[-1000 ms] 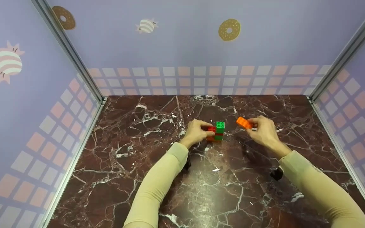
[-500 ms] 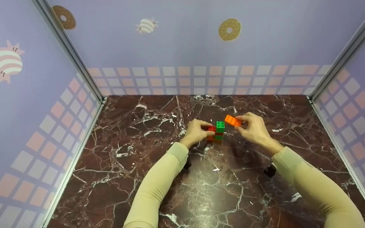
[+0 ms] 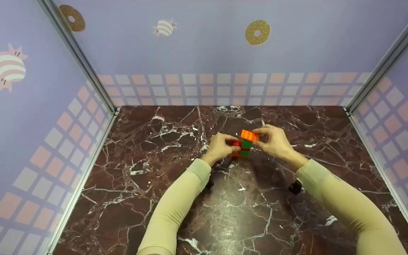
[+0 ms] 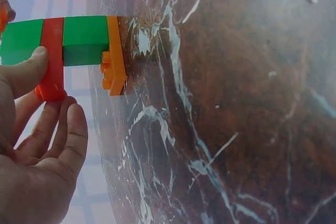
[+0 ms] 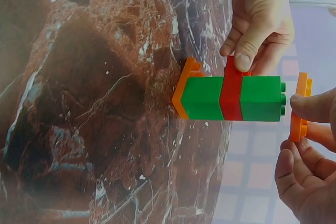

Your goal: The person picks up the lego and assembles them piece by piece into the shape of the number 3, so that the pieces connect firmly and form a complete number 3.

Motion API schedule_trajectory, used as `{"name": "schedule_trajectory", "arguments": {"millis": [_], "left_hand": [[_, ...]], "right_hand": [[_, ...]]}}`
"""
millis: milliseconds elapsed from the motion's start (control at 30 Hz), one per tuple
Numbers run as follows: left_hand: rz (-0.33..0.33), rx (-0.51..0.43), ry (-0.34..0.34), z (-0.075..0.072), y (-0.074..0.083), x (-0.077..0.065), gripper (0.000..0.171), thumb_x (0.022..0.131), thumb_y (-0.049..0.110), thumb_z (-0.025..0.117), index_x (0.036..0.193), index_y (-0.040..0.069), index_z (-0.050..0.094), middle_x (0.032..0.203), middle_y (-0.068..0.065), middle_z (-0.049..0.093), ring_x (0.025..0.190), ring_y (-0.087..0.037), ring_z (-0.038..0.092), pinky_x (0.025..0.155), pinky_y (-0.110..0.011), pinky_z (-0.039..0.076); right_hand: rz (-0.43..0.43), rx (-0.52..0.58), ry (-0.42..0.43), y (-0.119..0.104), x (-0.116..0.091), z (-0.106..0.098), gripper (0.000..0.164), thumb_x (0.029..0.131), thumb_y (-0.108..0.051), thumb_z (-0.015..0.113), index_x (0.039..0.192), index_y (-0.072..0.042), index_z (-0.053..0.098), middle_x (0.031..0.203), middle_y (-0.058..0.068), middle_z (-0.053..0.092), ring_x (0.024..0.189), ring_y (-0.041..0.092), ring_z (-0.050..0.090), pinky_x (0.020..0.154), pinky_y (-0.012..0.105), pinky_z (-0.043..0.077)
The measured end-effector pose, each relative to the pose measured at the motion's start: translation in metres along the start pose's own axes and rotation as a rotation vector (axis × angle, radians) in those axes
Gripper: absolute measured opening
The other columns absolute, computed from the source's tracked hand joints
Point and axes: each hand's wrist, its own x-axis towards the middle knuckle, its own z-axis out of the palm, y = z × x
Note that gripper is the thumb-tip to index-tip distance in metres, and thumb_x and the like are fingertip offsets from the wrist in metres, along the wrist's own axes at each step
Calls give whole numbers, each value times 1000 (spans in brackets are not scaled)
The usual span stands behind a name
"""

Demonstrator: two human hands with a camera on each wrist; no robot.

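Observation:
A small tower of toy building bricks stands on the table. From the bottom it has a flat orange brick (image 4: 118,73), a green block (image 5: 202,99), a flat red brick (image 5: 229,97) and another green block (image 5: 262,98) with bare studs on top. My left hand (image 3: 220,146) pinches the overhanging end of the red brick between thumb and fingers. Between the thumb and fingers of my right hand (image 3: 274,141) is a second flat orange brick (image 3: 248,135). It hovers just above the upper green block; the right wrist view shows a narrow gap between them.
Dark red marbled table (image 3: 225,212) with white veins lies beneath both hands. Lilac panels (image 3: 204,53) with printed sweets and checks enclose the back and both sides, joined by metal corner posts (image 3: 80,56).
My right hand has moved left with the orange brick, from beside the tower to over its top. The left hand stays on the red brick.

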Motion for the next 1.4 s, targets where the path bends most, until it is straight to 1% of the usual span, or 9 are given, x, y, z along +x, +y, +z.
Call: {"name": "schedule_trajectory", "arguments": {"millis": [167, 267, 367, 400, 500, 733, 967, 1100, 1400], "left_hand": [[9, -14, 5, 1, 0, 1, 32, 90, 20, 94, 121, 12, 89, 116, -8, 89, 107, -27, 84, 99, -41, 66], [10, -22, 1, 1, 1, 1, 33, 91, 19, 93, 122, 11, 88, 115, -9, 89, 105, -27, 85, 98, -41, 66], [13, -18, -5, 1, 1, 0, 33, 91, 20, 93, 123, 11, 88, 115, -8, 89, 107, -27, 84, 100, -41, 66], [16, -15, -9, 1, 1, 0, 33, 92, 21, 93, 123, 11, 88, 116, -8, 89, 108, -27, 84, 100, -41, 66], [26, -9, -9, 2, 1, 0, 34, 92, 21, 92, 124, 11, 87, 117, -8, 88, 109, -27, 84, 101, -40, 66], [29, -12, -21, 1, 1, -1, 37, 93, 21, 91, 127, 8, 86, 120, -10, 87, 110, -28, 84, 101, -41, 66], [23, -88, -12, -6, 4, -3, 48, 93, 24, 93, 136, 6, 80, 124, -15, 86, 105, -30, 85, 95, -39, 68], [65, -153, 13, -10, 6, -2, 55, 95, 23, 92, 143, 2, 75, 127, -18, 84, 104, -31, 86, 92, -38, 70], [152, -98, 79, -13, 14, -1, 46, 99, 23, 88, 141, 6, 78, 138, -16, 81, 116, -32, 81, 104, -43, 66]], "right_hand": [[2, 26, -24, -2, 5, 4, 40, 91, -3, 87, 130, 2, 81, 118, 21, 80, 104, 44, 81, 91, 58, 66], [-20, 32, -13, -2, 8, 6, 40, 90, -1, 87, 129, 4, 81, 117, 23, 82, 104, 45, 81, 110, 61, 61], [-29, 40, -8, -1, 10, 9, 39, 90, 0, 87, 129, 4, 81, 116, 23, 82, 106, 45, 81, 111, 61, 60], [-31, 44, -9, -1, 11, 10, 38, 91, 0, 87, 129, 4, 81, 116, 23, 82, 106, 45, 81, 110, 60, 61], [-23, 45, -16, -1, 11, 12, 38, 92, -2, 87, 129, 2, 82, 115, 21, 80, 106, 43, 81, 90, 56, 68], [-10, 25, -20, -2, 12, 13, 37, 91, -3, 88, 128, 0, 83, 114, 20, 80, 103, 38, 81, 84, 36, 65], [-10, 7, -40, -3, 14, 14, 38, 91, -3, 88, 129, 1, 83, 117, 20, 80, 104, 40, 80, 91, 54, 67], [-28, -4, -42, -3, 15, 13, 38, 90, -3, 87, 128, 2, 83, 116, 21, 81, 104, 44, 80, 93, 59, 65], [-60, -6, -46, -2, 18, 11, 39, 88, -2, 87, 126, 1, 84, 112, 21, 82, 100, 40, 81, 90, 51, 67]]}}
